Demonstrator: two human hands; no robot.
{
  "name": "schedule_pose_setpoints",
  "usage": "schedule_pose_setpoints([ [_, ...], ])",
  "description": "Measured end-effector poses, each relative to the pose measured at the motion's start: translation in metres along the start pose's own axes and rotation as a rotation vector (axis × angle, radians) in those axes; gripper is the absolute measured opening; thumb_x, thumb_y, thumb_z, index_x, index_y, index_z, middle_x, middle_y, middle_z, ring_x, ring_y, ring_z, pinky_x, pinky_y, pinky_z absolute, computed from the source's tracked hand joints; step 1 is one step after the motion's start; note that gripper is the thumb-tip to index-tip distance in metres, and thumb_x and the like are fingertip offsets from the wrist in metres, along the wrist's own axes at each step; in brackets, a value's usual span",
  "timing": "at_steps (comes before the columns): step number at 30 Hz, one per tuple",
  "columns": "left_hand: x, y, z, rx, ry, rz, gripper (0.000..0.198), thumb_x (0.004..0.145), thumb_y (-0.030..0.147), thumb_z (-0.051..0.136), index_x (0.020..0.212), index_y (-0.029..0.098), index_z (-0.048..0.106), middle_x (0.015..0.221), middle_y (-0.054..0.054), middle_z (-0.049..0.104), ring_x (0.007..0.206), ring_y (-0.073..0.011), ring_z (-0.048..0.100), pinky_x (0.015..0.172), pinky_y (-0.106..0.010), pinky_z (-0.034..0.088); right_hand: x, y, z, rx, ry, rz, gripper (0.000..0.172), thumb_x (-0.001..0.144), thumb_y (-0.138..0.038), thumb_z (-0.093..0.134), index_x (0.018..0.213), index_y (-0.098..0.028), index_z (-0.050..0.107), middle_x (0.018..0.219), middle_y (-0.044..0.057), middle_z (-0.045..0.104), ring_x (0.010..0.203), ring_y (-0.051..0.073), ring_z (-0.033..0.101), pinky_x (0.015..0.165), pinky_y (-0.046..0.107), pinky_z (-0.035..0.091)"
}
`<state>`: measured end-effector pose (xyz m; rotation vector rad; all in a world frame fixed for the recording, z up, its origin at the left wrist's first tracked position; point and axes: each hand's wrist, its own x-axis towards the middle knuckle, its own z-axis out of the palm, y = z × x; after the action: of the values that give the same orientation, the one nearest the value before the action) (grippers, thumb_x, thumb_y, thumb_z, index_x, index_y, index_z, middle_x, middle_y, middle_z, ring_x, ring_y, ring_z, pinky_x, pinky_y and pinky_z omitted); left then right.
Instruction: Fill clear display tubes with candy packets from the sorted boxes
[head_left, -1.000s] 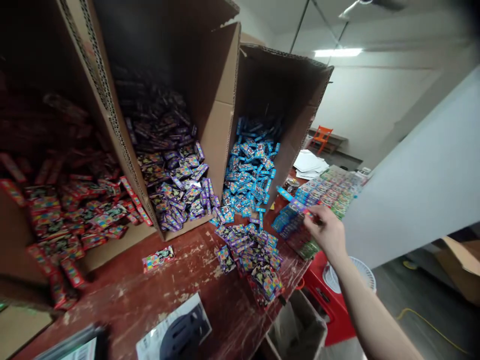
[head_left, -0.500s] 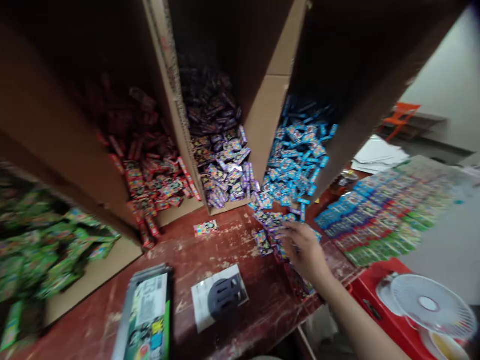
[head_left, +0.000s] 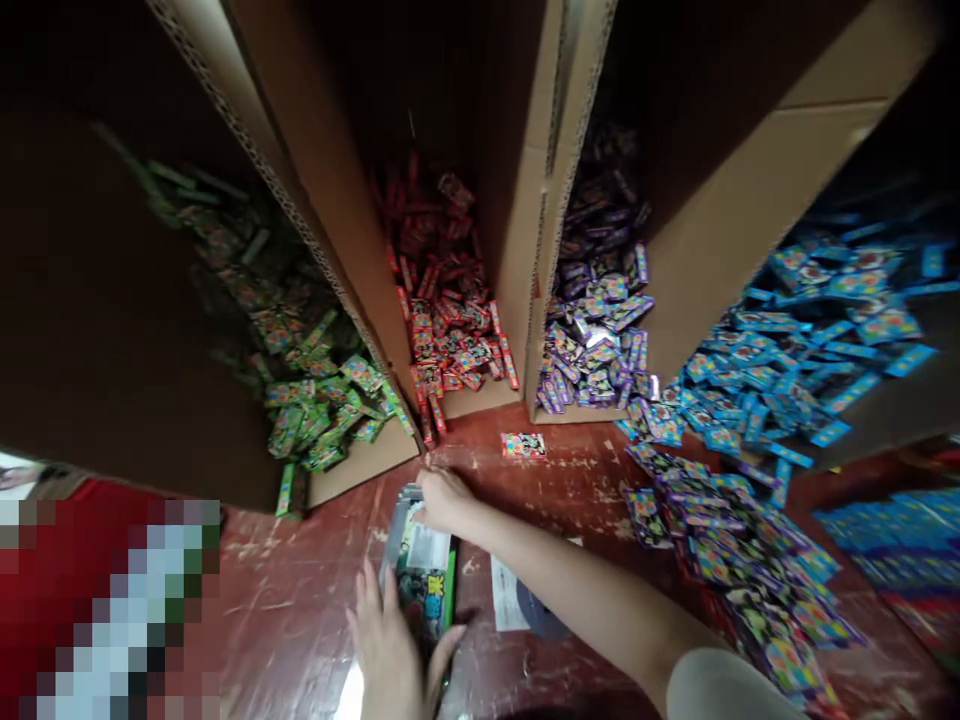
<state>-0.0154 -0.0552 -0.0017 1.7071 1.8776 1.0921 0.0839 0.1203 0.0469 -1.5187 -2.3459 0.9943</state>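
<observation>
A flat printed pack (head_left: 431,590) with a white label and a green edge lies on the red tabletop. My right hand (head_left: 444,498) reaches across to its far end, the fingers curled closed at the corner; the fingertips are partly hidden. At the near end my left hand (head_left: 390,640) rests over the pack with fingers and thumb spread. Just beyond, a single small red candy packet (head_left: 523,444) lies on the table. Under my right forearm a white sheet (head_left: 507,595) with a dark round object (head_left: 541,612) is partly covered.
Upright cardboard boxes hold heaps of small packets: green (head_left: 322,410), red (head_left: 450,330), purple (head_left: 600,340) and blue (head_left: 787,350). Mixed packets (head_left: 720,540) spill over the table at right. Rows of blue packets (head_left: 885,540) lie at the far right. A pixelated patch covers the lower left.
My view has turned left. My right hand has left the purple packets and moved left to the printed pack. My left hand has come into view over the pack's near end.
</observation>
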Motion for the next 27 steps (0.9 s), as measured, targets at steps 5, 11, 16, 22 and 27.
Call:
schedule_pose_setpoints([
  [5, 0.003, -0.017, 0.024, 0.416, 0.034, 0.113, 0.098, 0.075, 0.048, 0.061, 0.143, 0.012, 0.001, 0.146, -0.025, 0.023, 0.132, -0.039, 0.023, 0.103, -0.058, 0.026, 0.007, -0.008, 0.001, -0.045, -0.107, 0.105, 0.045, 0.053, -0.037, 0.079, 0.09, -0.014, 0.068, 0.097, 0.012, 0.069, 0.092, 0.027, 0.065, 0.076, 0.031, 0.05],
  [11, -0.006, -0.014, 0.023, 0.481, 0.041, 0.114, 0.095, 0.077, 0.048, 0.058, 0.144, 0.013, 0.001, 0.144, -0.023, 0.028, 0.13, -0.0378, 0.03, 0.098, -0.054, 0.037, 0.01, -0.013, -0.004, -0.076, -0.078, 0.13, 0.041, 0.05, -0.025, 0.08, 0.087, -0.011, 0.068, 0.096, 0.016, 0.067, 0.094, 0.03, 0.061, 0.076, 0.033, 0.047],
  [16, 0.002, -0.008, 0.013, 0.445, 0.063, 0.139, 0.092, 0.079, 0.045, 0.057, 0.143, 0.01, 0.002, 0.144, -0.028, 0.025, 0.126, -0.0396, 0.036, 0.093, -0.054, 0.041, -0.005, -0.003, -0.012, 0.127, -0.229, -0.034, 0.024, 0.054, -0.03, 0.079, 0.055, -0.013, 0.062, 0.05, -0.003, 0.055, 0.052, 0.012, 0.052, 0.047, 0.02, 0.038],
  [22, 0.026, 0.027, -0.021, 0.261, 0.055, 0.242, 0.041, 0.089, 0.034, 0.046, 0.124, 0.014, 0.046, 0.111, -0.016, 0.064, 0.098, -0.0266, 0.063, 0.082, -0.039, 0.052, -0.075, 0.001, 0.001, 0.463, -0.126, -0.223, 0.019, 0.079, -0.028, 0.06, 0.07, -0.012, 0.062, 0.059, -0.004, 0.054, 0.055, 0.009, 0.048, 0.05, 0.018, 0.038],
  [27, 0.04, 0.063, -0.038, 0.088, -0.119, 0.307, 0.022, 0.09, 0.025, 0.042, 0.1, 0.017, 0.06, 0.089, -0.007, 0.072, 0.078, -0.0187, 0.069, 0.069, -0.025, 0.054, -0.126, 0.001, -0.031, 0.426, 0.394, -0.329, 0.014, 0.077, -0.029, 0.063, 0.083, -0.016, 0.063, 0.084, 0.005, 0.063, 0.083, 0.019, 0.055, 0.074, 0.03, 0.042],
])
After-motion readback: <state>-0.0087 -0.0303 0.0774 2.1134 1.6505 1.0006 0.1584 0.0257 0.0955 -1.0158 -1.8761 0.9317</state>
